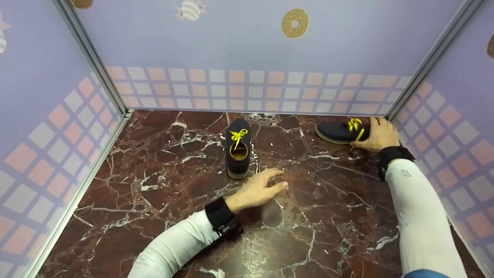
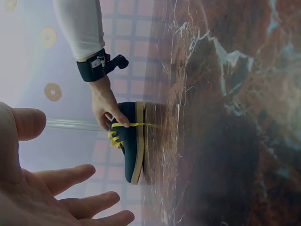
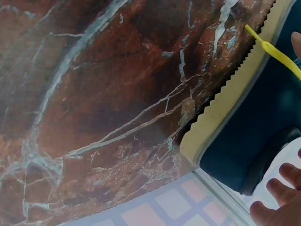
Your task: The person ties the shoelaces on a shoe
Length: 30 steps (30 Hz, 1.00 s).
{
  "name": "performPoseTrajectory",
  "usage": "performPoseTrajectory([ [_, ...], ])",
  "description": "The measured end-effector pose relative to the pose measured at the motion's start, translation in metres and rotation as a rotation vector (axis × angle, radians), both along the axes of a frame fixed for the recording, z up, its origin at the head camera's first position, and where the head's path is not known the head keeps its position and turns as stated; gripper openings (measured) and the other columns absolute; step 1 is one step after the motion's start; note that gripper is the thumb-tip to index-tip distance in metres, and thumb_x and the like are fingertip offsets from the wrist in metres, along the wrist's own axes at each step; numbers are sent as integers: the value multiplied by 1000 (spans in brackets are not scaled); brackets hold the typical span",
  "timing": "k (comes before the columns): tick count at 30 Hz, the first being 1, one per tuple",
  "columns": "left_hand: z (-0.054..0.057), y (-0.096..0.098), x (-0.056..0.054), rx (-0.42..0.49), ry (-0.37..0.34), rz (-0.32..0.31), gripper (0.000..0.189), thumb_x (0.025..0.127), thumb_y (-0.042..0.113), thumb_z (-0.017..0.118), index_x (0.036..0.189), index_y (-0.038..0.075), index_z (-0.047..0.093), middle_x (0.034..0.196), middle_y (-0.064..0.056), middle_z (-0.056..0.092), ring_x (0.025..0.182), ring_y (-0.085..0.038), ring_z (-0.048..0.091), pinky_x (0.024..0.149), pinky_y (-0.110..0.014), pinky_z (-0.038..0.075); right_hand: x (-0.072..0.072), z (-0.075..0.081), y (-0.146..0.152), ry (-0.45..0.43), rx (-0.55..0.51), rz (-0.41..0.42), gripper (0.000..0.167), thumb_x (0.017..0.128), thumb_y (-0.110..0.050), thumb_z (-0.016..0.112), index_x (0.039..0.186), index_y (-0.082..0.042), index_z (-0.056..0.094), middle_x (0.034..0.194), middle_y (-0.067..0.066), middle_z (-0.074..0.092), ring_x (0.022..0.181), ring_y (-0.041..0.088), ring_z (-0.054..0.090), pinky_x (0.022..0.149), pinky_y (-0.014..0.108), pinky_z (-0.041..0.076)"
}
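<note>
- Currently, the held shoe sits near the back wall, toward the wall's right end, with the corner post just beyond its heel.
- Marble floor separates it from the free shoe, which stands before the middle of the back wall.
- Right hand: grips the heel end, thumb on the side away from the back wall.
- Left hand: fingers spread, holding nothing; positioned farther from the back wall than both shoes.
- Held shoe: dark upper, tan sole with serrated edge, yellow laces; one lace end hangs down the side facing away from the back wall.
- Free shoe: matching upper, tied yellow bow, yellow lining.
- Held shoe axis: roughly parallel to the back wall, toe leftward, sole down.
- Free shoe axis: roughly perpendicular to the back wall, toe toward it.
</note>
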<state>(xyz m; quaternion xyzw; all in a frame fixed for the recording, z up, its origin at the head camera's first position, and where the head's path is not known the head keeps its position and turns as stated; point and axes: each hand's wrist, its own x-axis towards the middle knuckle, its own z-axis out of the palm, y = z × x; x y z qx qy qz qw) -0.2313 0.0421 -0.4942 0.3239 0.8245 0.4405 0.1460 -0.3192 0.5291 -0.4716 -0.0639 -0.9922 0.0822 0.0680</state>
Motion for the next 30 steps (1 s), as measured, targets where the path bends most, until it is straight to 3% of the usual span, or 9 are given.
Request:
performPoseTrajectory([
  [8, -4, -1, 2, -2, -16, -8, 64, 111, 45, 62, 161, 6, 57, 173, -22, 51, 162, -39, 50, 136, -61, 38, -8, -11, -4, -118, 31, -42, 130, 80, -64, 92, 169, 8, 29, 168, 44, 32, 157, 68, 28, 127, 89, 18],
  [17, -3, -2, 1, -16, -7, 16, 64, 110, 48, 64, 162, 10, 57, 167, -16, 60, 155, -35, 58, 132, -57, 44, -13, -14, -2, -121, 52, -50, 116, 83, -37, 93, 168, 9, 28, 165, 48, 30, 155, 71, 24, 127, 90, 16],
  [23, -5, 1, 1, -32, -13, 29, 68, 110, 51, 63, 164, 11, 55, 168, -16, 59, 156, -35, 56, 133, -58, 42, -8, -16, -1, -120, 85, -65, 99, 84, -26, 90, 159, 9, 37, 154, 51, 33, 148, 74, 28, 125, 89, 22],
  [30, -4, 3, 0, -18, -18, 58, 74, 109, 52, 64, 167, 8, 50, 169, -18, 57, 155, -38, 58, 131, -58, 45, -7, -12, -1, -112, 112, -50, 95, 82, -33, 92, 148, 16, 45, 146, 51, 42, 141, 74, 40, 120, 86, 34],
])
